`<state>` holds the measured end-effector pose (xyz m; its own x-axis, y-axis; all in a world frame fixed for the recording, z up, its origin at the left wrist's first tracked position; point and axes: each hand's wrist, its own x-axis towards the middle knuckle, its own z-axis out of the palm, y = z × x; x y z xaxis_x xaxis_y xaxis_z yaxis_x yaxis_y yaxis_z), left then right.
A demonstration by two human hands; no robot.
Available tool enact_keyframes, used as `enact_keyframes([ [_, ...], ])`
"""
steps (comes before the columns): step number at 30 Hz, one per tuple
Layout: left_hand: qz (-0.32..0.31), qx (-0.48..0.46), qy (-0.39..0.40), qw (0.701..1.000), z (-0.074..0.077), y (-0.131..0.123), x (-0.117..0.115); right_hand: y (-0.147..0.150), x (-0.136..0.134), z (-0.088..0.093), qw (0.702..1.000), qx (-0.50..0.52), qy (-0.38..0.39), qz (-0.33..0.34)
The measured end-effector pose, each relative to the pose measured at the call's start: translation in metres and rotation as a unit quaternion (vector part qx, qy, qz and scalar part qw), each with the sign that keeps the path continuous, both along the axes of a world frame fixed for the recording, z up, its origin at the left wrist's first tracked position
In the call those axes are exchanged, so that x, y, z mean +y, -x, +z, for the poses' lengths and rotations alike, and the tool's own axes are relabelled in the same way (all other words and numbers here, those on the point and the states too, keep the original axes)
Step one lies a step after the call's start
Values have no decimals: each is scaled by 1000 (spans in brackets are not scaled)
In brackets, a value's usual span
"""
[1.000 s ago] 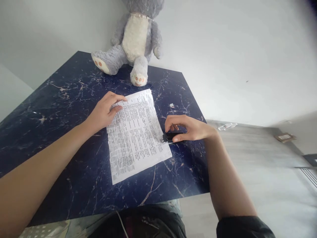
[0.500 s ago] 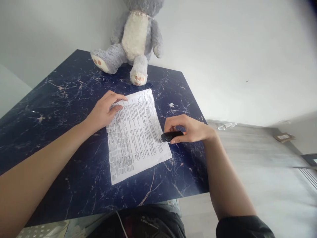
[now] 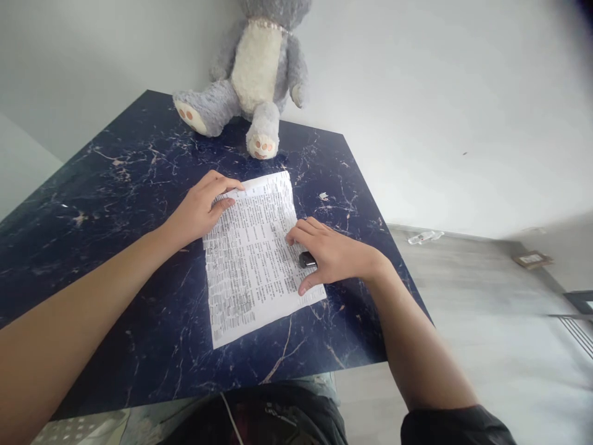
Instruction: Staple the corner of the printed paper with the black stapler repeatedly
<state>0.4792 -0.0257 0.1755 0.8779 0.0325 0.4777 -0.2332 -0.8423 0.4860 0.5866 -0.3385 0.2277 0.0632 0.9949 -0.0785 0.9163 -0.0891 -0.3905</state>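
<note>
A printed paper sheet (image 3: 252, 259) lies on the dark blue marble table (image 3: 115, 204). My left hand (image 3: 201, 207) rests on the sheet's top left corner with its fingers curled, pressing it down. My right hand (image 3: 324, 254) lies over the sheet's right edge, palm down, with its fingers stretched across the paper. Under the right palm sits a small black stapler (image 3: 306, 259), of which only the front end shows.
A grey and cream plush bear (image 3: 252, 68) sits at the table's far edge against the white wall. A small white scrap (image 3: 323, 196) lies on the table right of the sheet. On the floor to the right lie a small clear item (image 3: 421, 237) and a brown card (image 3: 530, 259).
My right hand has slid left with the black stapler, from beside the sheet onto its right edge, and now covers most of it. The left hand has stayed on the corner.
</note>
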Motion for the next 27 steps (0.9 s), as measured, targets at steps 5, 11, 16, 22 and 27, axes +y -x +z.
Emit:
enact_keyframes([
  [5, -10, -3, 4, 1000, -1, -1, 0, 15, 5, -4, 991, -124, 15, -51],
  [11, -14, 2, 3, 1000, 0, -1, -1, 20, 13, -10, 982, -175, 20, -61],
  [16, -26, 31, -15, 999, -2, -3, 1, 0, 1, 5, 997, 44, 51, 24],
  [22, -13, 69, -59, 996, -15, -8, 6, -29, -41, 36, 986, 149, 77, 4],
  [27, -16, 77, -84, 993, -18, -8, 4, -24, -32, 50, 973, 152, -36, -170],
])
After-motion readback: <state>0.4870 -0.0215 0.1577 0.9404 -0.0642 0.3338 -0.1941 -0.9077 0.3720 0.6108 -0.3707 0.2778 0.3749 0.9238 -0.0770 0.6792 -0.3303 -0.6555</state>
